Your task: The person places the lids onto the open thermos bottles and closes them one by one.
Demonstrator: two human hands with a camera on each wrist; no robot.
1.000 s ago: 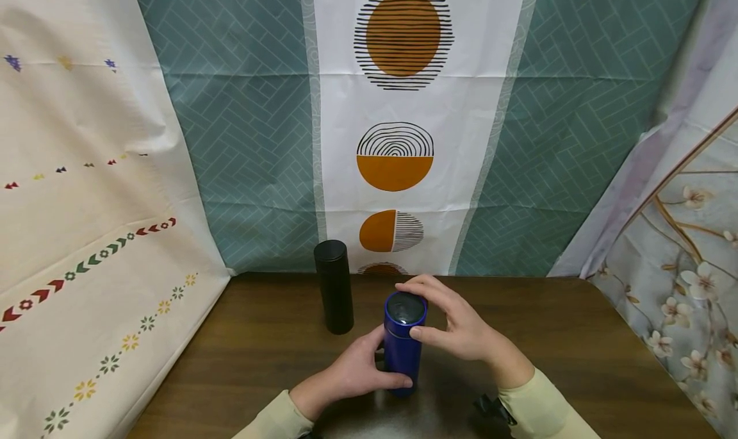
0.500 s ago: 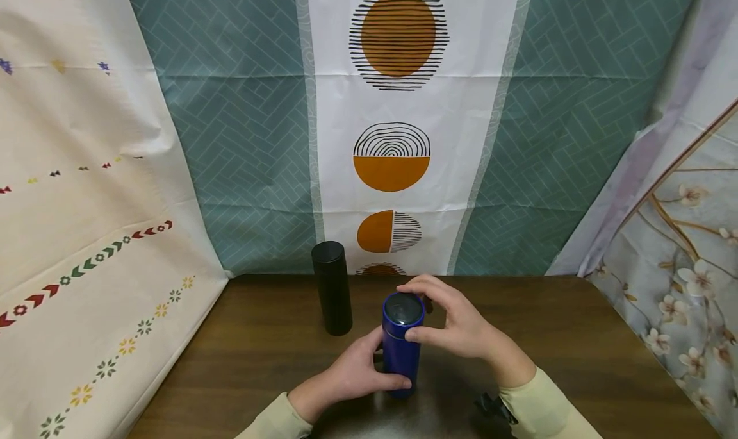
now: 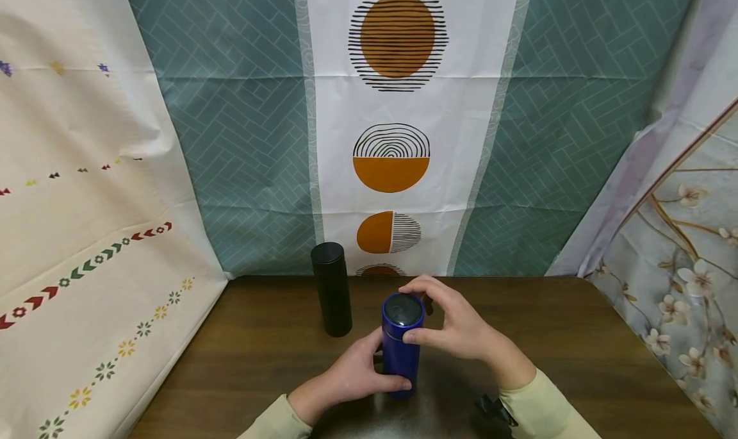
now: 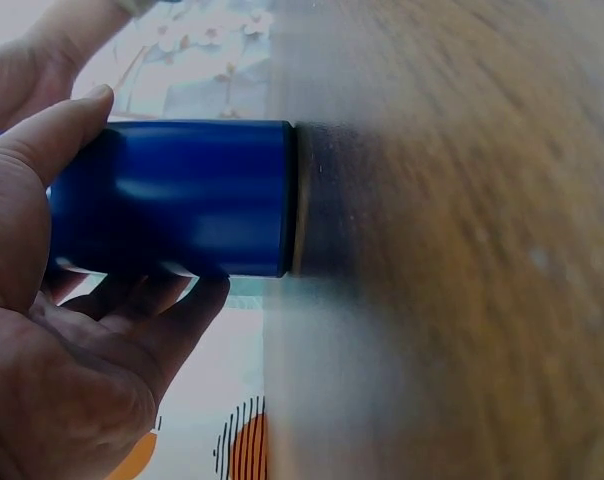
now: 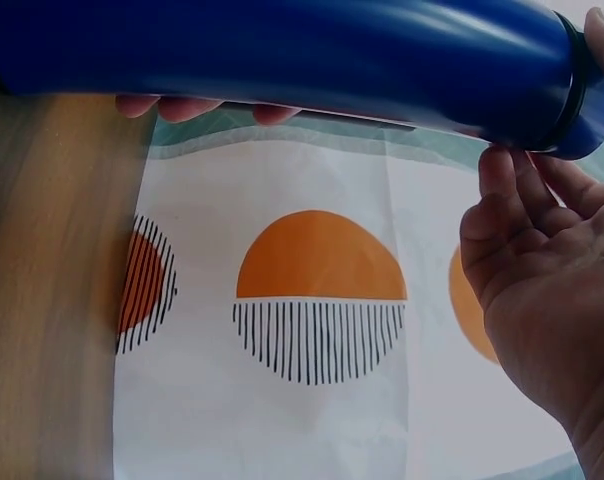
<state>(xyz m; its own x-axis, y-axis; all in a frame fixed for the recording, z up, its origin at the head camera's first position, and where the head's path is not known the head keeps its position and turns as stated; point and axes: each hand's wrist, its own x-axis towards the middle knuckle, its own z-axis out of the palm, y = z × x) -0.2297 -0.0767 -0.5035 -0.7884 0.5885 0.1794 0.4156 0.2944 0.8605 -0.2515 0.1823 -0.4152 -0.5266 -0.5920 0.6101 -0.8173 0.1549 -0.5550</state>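
A blue thermos flask [image 3: 400,356] stands upright at the front middle of the wooden table, its base right at the tabletop in the left wrist view. Its lid [image 3: 403,311] is blue-rimmed with a dark round top. My left hand [image 3: 360,372] grips the lower body, thumb in front and fingers curled behind. My right hand [image 3: 458,327] holds the lid, thumb on the near side and fingertips at the far rim. A dark band [image 5: 572,85] runs between body and lid in the right wrist view.
A black thermos flask [image 3: 332,291] stands upright behind and left of the blue one. The wooden table [image 3: 248,349] ends at a green and white patterned cloth [image 3: 259,170] at the back. Printed cloths hang at left and right.
My right thumb has shifted slightly left across the front of the lid. The flask and my left hand keep their places; the head view has turned slightly.
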